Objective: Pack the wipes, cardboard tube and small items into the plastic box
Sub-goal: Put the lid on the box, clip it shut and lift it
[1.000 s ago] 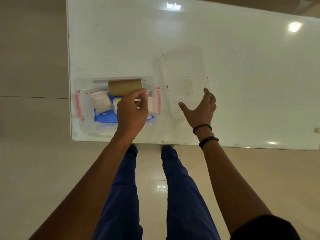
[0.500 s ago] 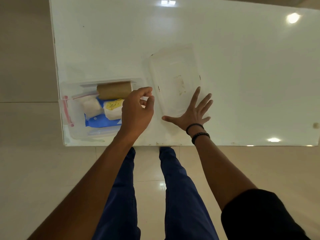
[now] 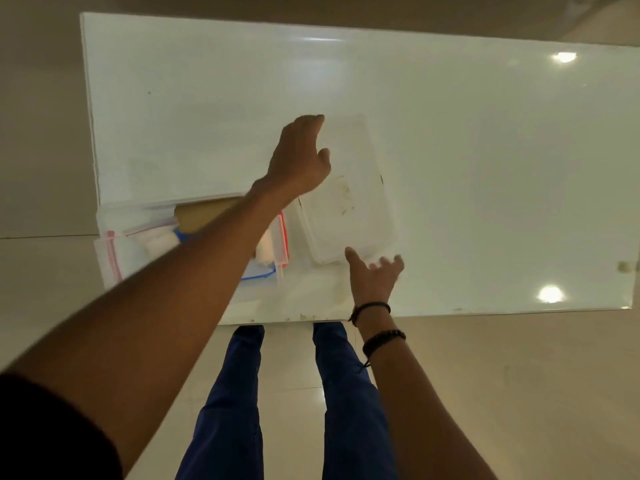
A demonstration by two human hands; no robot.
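White table (image 3: 467,150) from above, clear plastic box (image 3: 107,223) at its near left edge with cardboard tube (image 3: 204,213) and zip bags (image 3: 121,251) inside, clear lid (image 3: 346,202) beside it, left hand (image 3: 299,157) open at the lid's far left edge, right hand (image 3: 372,277) open at its near edge.

Table (image 3: 485,150): white, glossy, smooth; it mirrored the ceiling lights. Plastic box (image 3: 107,223): clear plastic, thin-walled. Lid (image 3: 349,209): clear plastic, cloudy, with a scuffed brown smear at its middle. Cardboard tube (image 3: 204,213): matt brown card. Zip bags (image 3: 114,252): thin, clear film with pink strips. Floor (image 3: 519,393): polished, pale tile. Wrist bands (image 3: 375,325): dark, beaded or corded. Trousers (image 3: 228,410): blue cloth, matt.
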